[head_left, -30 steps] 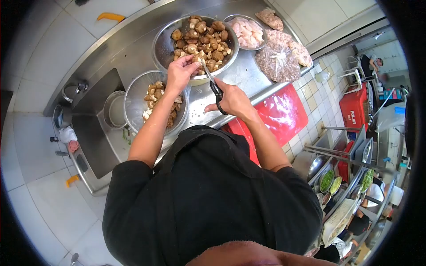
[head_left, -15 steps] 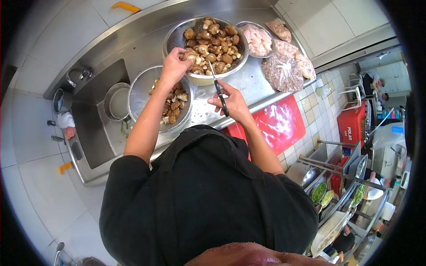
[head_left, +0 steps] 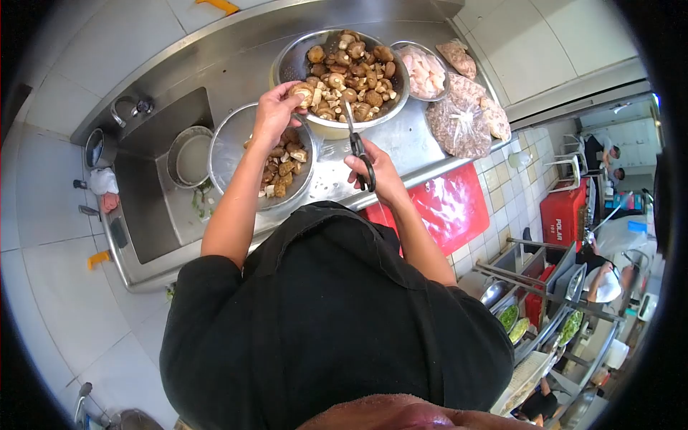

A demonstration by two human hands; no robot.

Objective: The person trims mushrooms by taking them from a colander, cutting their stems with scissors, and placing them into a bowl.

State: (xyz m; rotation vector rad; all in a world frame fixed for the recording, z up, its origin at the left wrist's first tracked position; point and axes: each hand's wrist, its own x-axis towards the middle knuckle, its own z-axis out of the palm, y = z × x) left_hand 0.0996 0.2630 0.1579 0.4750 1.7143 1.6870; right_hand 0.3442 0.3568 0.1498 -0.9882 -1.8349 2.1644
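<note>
My left hand (head_left: 274, 115) is closed on a brown shiitake mushroom (head_left: 303, 93), its pale underside partly showing, at the near-left rim of a colander (head_left: 289, 63). More whole mushrooms (head_left: 360, 63) fill that colander. Black-handled scissors (head_left: 359, 152) are gripped in my right hand (head_left: 381, 175), their blades pointing up over the colander's near edge, apart from the held mushroom. Below my left wrist, a wide steel bowl (head_left: 228, 152) holds cut mushroom pieces (head_left: 285, 169); my forearm hides part of it.
Right of the colander stand a bowl of pale raw meat (head_left: 423, 72) and tied plastic bags of food (head_left: 459, 125). A sink (head_left: 154, 222) with a pot (head_left: 192, 156) lies left. A red board (head_left: 451, 211) sits beyond the counter edge. Co-workers (head_left: 602, 281) are at far right.
My left hand has turned, and the mushroom in it now shows more plainly. The scissors have tilted more upright with my right hand. The whole view has shifted slightly.
</note>
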